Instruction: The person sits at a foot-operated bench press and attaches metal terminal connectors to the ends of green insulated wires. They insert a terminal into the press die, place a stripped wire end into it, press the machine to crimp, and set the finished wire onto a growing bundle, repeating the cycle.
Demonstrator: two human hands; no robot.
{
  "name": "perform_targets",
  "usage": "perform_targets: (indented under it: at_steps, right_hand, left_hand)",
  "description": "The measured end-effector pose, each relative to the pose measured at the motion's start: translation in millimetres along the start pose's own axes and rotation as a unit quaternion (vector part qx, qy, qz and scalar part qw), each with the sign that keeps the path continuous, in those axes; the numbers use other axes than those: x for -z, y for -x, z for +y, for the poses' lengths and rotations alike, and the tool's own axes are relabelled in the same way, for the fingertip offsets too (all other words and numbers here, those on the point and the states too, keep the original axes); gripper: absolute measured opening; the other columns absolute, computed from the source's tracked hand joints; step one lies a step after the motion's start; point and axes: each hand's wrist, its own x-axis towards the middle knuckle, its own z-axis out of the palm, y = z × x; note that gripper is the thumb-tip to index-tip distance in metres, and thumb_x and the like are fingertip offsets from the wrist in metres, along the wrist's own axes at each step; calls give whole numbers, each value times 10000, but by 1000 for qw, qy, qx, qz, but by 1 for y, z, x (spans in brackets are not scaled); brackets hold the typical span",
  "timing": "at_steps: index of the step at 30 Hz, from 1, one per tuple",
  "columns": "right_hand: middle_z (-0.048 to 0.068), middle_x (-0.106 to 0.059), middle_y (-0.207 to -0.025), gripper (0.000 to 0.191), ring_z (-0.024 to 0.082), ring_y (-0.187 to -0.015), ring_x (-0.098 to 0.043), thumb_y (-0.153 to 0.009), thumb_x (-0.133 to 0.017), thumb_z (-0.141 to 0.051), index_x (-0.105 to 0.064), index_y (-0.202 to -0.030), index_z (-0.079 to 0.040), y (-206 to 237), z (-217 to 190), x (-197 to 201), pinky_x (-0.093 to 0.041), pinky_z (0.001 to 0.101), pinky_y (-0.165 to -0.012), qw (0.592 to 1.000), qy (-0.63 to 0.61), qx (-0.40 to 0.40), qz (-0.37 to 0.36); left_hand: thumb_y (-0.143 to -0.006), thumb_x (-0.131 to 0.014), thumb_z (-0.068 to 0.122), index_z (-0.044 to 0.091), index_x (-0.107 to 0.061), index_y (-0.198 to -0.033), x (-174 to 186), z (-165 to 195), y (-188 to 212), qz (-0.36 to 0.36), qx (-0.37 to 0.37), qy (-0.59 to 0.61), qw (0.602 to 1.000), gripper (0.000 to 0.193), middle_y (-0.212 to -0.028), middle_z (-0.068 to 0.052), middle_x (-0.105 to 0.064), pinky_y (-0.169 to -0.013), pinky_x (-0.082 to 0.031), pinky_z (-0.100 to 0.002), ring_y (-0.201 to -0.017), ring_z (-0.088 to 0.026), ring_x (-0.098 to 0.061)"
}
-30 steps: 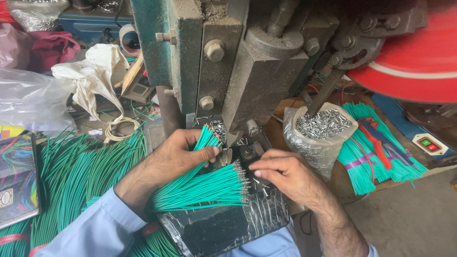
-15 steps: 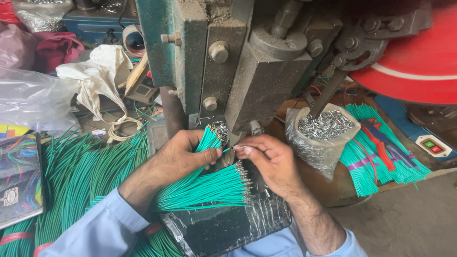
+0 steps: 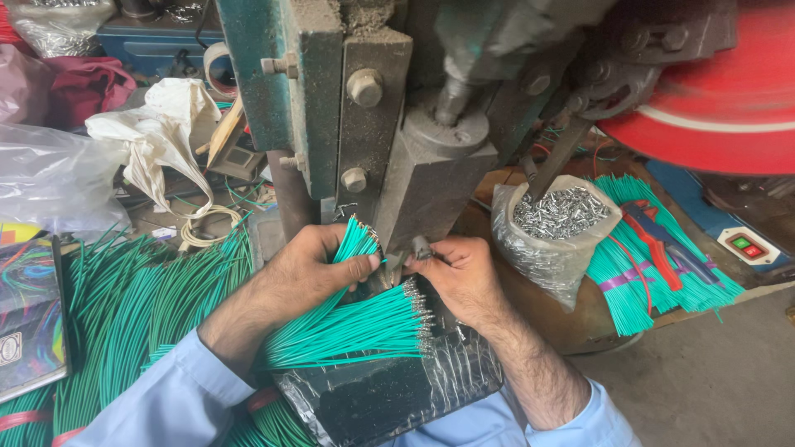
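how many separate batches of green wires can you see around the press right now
3: a bundle of green wires fanned from the left hand, a loose heap at left, and a tied bundle at right behind the bag of metal terminals. More may be hidden.

from my seat it's green everywhere: the wires (image 3: 348,327) fanned under my left grip (image 3: 310,269) are bright teal green with silvery tips, same shade as the pile (image 3: 132,306) off to the side. sleeves (image 3: 166,397) are pale blue. the press (image 3: 373,124) is dull grey with a green-painted frame, the wheel (image 3: 720,91) red with a white stripe. bag of terminals (image 3: 559,215) looks shiny silver.
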Motion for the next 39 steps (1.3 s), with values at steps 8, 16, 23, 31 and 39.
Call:
perform_targets:
  at_steps: [8, 16, 23, 31, 39]
  right_hand:
    - [85, -788, -967, 153, 114, -889, -744, -932, -688, -43, -754, -1061, 6, 27, -30, 9, -605, 255, -790, 996, -76, 29, -28]
    - [63, -670, -863, 114, 121, -831, -662, -815, -810, -147, -774, -874, -57, 58, -51, 37, -545, 313, -726, 948, 271, 142, -89]
    - [65, -740, -830, 103, 102, -772, -688, -930, -696, -74, -694, -999, 3, 35, -33, 23, -579, 269, -698, 997, 66, -47, -8]
    - [100, -776, -1085, 181, 108, -1016, -711, -975, -622, -25, -623, -1146, 32, 11, -5, -3, -574, 250, -920, 996, -54, 66, 19]
    - [93, -790, -969, 138, 105, -905, -719, -946, -715, -49, -753, -1050, 34, 1, 3, -3, -595, 259, -833, 996, -80, 27, -6]
  left_hand:
    - [-900, -719, 262, 41, -775, -925, 0, 2, 2, 16, 35, 22, 999, 230, -737, -6, -724, -641, -540, -274, -693, -73, -641]
    - [-873, -763, 236, 26, -754, -873, 0, -3, -1, -3, -5, 23, 1000, 211, -760, -17, -740, -667, -550, -273, -719, -88, -663]
    - [-862, -784, 248, 34, -738, -902, -3, 3, 4, 20, 21, 47, 998, 223, -722, 14, -685, -597, -510, -276, -676, -68, -607]
    - [-889, -729, 275, 61, -737, -945, -3, 5, 4, 23, 15, 6, 1000, 222, -688, 20, -663, -587, -505, -271, -644, -71, -609]
    - [-905, -717, 316, 51, -739, -938, -3, 6, 3, 18, 7, -12, 1000, 267, -676, 9, -659, -587, -503, -274, -641, -71, -607]
